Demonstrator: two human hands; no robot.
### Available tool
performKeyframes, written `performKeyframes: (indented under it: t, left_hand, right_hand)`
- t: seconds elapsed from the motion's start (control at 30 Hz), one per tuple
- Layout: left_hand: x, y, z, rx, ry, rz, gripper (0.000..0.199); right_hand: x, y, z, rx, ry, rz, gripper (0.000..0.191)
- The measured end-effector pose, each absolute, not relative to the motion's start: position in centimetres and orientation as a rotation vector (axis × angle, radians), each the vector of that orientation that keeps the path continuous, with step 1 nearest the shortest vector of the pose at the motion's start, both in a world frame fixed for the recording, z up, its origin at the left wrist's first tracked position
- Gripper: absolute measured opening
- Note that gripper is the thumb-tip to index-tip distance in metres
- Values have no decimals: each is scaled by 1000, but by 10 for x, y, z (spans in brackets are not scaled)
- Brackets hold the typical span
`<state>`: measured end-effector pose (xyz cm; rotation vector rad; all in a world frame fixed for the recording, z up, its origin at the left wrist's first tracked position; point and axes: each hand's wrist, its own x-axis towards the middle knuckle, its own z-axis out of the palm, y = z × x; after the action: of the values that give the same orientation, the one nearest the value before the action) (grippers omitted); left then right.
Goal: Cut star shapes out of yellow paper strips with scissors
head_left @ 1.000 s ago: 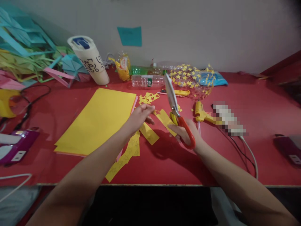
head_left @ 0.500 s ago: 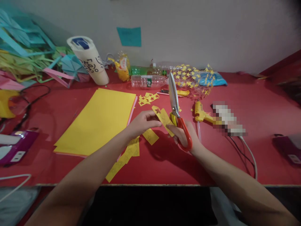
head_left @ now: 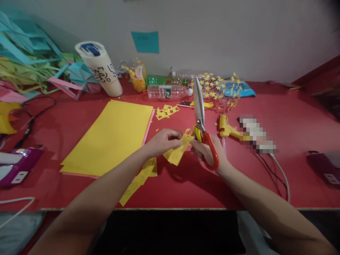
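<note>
A narrow yellow paper strip (head_left: 178, 154), ragged at its upper end, slants at mid-frame over the red bench (head_left: 196, 196). The left hand (head_left: 165, 142) has its grip closed, pinching the strip's edge; the right hand's (head_left: 207, 150) grip curls around red-handled scissors (head_left: 199, 110), fingertips at the ragged end.

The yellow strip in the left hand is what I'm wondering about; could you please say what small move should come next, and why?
I would probably turn the scissors toward the yellow strip: the left hand holds it, and the right hand has the scissors, their blades pointing away from it.
</note>
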<state>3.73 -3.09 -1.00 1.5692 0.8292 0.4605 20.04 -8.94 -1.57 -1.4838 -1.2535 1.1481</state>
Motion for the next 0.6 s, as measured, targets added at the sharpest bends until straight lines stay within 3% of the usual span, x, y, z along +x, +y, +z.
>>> performKeyframes:
  t: [0.2, 0.37, 0.6]
  left_hand:
    - [38, -31, -9, 1340, 817, 604, 10]
    - [29, -18, -11, 1223, 930, 1002, 10]
    - [17, -8, -9, 1159, 934, 1268, 9]
  right_hand:
    - [204, -90, -14, -1421, -1323, 1118, 31]
    - [206, -87, -14, -1513, -1444, 1149, 43]
    - [208, -86, -15, -1651, -1805, 1056, 50]
